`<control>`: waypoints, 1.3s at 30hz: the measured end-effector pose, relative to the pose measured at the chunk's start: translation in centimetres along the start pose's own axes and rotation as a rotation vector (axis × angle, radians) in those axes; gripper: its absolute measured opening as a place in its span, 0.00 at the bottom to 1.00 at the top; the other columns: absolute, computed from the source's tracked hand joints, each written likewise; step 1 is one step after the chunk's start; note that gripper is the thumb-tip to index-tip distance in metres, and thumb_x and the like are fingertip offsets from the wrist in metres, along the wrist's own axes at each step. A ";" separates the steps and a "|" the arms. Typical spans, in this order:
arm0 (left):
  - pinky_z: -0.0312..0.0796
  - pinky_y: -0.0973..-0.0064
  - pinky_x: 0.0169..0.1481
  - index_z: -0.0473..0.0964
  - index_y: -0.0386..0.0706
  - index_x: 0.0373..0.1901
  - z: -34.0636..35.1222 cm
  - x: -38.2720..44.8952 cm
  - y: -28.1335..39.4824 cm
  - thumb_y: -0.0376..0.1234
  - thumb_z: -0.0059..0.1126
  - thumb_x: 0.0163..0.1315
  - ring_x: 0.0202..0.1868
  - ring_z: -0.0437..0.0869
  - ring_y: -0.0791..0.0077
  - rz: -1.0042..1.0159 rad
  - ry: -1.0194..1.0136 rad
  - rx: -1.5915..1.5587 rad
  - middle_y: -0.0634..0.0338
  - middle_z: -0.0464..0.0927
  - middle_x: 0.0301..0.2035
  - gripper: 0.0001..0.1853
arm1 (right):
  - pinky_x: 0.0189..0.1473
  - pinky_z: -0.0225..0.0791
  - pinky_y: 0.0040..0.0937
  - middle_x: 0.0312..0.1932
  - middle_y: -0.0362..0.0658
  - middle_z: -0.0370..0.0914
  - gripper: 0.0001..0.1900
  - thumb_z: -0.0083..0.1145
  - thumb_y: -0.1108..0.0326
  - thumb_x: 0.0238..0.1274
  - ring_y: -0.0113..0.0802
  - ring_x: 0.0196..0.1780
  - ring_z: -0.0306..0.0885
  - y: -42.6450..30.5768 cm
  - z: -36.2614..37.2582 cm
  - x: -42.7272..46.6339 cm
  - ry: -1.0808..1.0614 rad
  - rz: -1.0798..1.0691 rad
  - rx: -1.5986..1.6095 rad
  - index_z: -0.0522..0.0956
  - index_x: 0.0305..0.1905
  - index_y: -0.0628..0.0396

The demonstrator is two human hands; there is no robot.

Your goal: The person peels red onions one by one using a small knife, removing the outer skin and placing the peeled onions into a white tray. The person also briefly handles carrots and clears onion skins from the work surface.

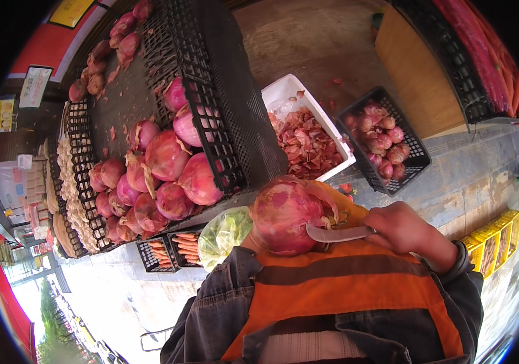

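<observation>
A large red onion (282, 216) is held up in front of my orange and dark striped apron (341, 291). My left hand (251, 241) supports it from the left and below; only a little of that hand and wrist shows, and the fingers are hidden behind the onion. With my right hand (396, 227) I grip a small knife (341, 234) with a curved blade. Its tip touches or nearly touches the onion's right side, by the dry root or stem end. A loose flap of papery skin (325, 198) stands off the bulb above the blade.
Left, black plastic crates (207, 136) edge a stand piled with red onions (166, 154). Beyond me are a white foam box (343, 157) of onion skins and a black crate (416, 157) of smaller onions. Carrots (187, 248), bagged greens (225, 236) and yellow crates (480, 236) stand around.
</observation>
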State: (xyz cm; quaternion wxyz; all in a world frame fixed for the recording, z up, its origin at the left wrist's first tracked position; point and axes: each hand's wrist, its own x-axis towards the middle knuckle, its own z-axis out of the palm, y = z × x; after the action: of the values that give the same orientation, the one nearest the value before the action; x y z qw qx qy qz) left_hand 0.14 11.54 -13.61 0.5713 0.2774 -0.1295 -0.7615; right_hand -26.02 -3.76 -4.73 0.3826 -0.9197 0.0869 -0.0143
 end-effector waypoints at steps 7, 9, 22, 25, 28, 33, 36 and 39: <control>0.72 0.62 0.57 0.59 0.34 0.61 -0.3 0.6 -0.4 0.53 0.65 0.49 0.54 0.75 0.55 -0.023 -0.010 0.035 0.45 0.68 0.56 0.44 | 0.28 0.65 0.43 0.27 0.46 0.71 0.11 0.61 0.63 0.52 0.49 0.29 0.74 -0.5 0.8 1.0 0.112 0.005 -0.023 0.72 0.37 0.55; 0.72 0.62 0.56 0.60 0.34 0.60 -0.4 0.8 -0.3 0.53 0.65 0.49 0.54 0.76 0.55 -0.031 -0.006 0.038 0.45 0.68 0.56 0.44 | 0.27 0.66 0.42 0.26 0.45 0.72 0.11 0.60 0.60 0.55 0.48 0.29 0.74 -0.4 1.5 1.4 0.155 0.010 -0.024 0.72 0.35 0.53; 0.73 0.57 0.56 0.62 0.35 0.59 -0.5 0.2 -1.8 0.53 0.54 0.56 0.53 0.76 0.53 0.101 0.066 -0.117 0.43 0.69 0.56 0.37 | 0.34 0.68 0.43 0.29 0.53 0.76 0.12 0.52 0.60 0.64 0.53 0.33 0.76 -1.2 4.0 4.4 0.222 0.370 0.387 0.74 0.39 0.59; 0.72 0.55 0.56 0.61 0.36 0.60 -3.9 -0.4 -3.4 0.56 0.51 0.57 0.54 0.75 0.53 0.055 0.223 -0.019 0.42 0.68 0.56 0.39 | 0.37 0.68 0.39 0.29 0.53 0.75 0.13 0.52 0.60 0.64 0.50 0.34 0.76 -1.2 3.3 5.7 0.277 0.366 0.557 0.74 0.43 0.60; 0.69 0.55 0.60 0.60 0.37 0.63 -4.5 -0.8 -3.6 0.58 0.50 0.57 0.57 0.73 0.54 0.021 0.238 -0.067 0.45 0.67 0.58 0.40 | 0.41 0.68 0.34 0.31 0.50 0.75 0.14 0.57 0.61 0.60 0.44 0.36 0.75 -2.6 1.7 6.6 0.307 0.331 0.590 0.74 0.45 0.59; 0.64 0.60 0.66 0.56 0.38 0.66 -1.6 -2.3 -1.4 0.57 0.49 0.59 0.62 0.69 0.59 0.022 -0.082 -0.254 0.50 0.65 0.61 0.41 | 0.50 0.66 0.28 0.41 0.44 0.74 0.20 0.68 0.64 0.49 0.33 0.45 0.74 -4.1 0.8 8.3 0.315 0.248 0.405 0.73 0.46 0.58; 0.63 0.60 0.67 0.53 0.38 0.67 1.1 -2.1 0.0 0.57 0.48 0.60 0.62 0.69 0.60 0.051 0.037 0.174 0.51 0.64 0.62 0.42 | 0.49 0.66 0.29 0.40 0.44 0.74 0.20 0.69 0.66 0.45 0.33 0.45 0.74 -3.5 1.4 8.0 0.334 0.220 0.470 0.74 0.44 0.57; 0.63 0.60 0.66 0.52 0.39 0.68 1.0 -2.0 -0.4 0.56 0.46 0.62 0.62 0.69 0.61 0.053 0.035 0.073 0.51 0.63 0.63 0.41 | 0.43 0.67 0.27 0.34 0.41 0.74 0.16 0.67 0.69 0.47 0.30 0.39 0.75 -4.1 1.8 8.0 0.349 0.194 0.472 0.75 0.41 0.58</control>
State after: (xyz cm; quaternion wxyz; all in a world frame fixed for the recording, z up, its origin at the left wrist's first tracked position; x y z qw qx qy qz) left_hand -0.32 13.45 -12.46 0.5829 0.3077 -0.1545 -0.7359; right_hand -17.38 -1.07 -3.43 0.5644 -0.7765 0.2331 -0.1551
